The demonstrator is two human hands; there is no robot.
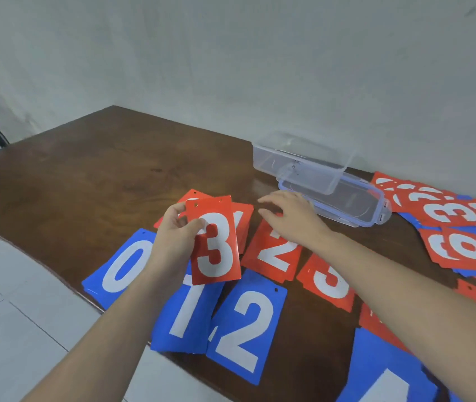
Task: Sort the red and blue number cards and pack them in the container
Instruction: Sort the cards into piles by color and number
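Note:
My left hand [174, 242] pinches a red card with a white 3 [215, 242] and holds it upright above the table. My right hand [292, 216] hovers with spread, relaxed fingers over the top of a red 2 pile [274, 250]; whether it touches the pile I cannot tell. Blue piles 0 [120, 265], 1 [184, 314] and 2 [245, 323] lie in the near row. A red 3 pile [328, 282] lies right of the red 2. The clear plastic container [303, 158] stands open and empty at the back.
The container's lid [344, 204] lies flat in front of it. An unsorted heap of red and blue cards [463, 227] spreads along the right. A blue card [384, 372] lies at the near right. The dark wooden table [86, 175] ends at left above pale floor tiles.

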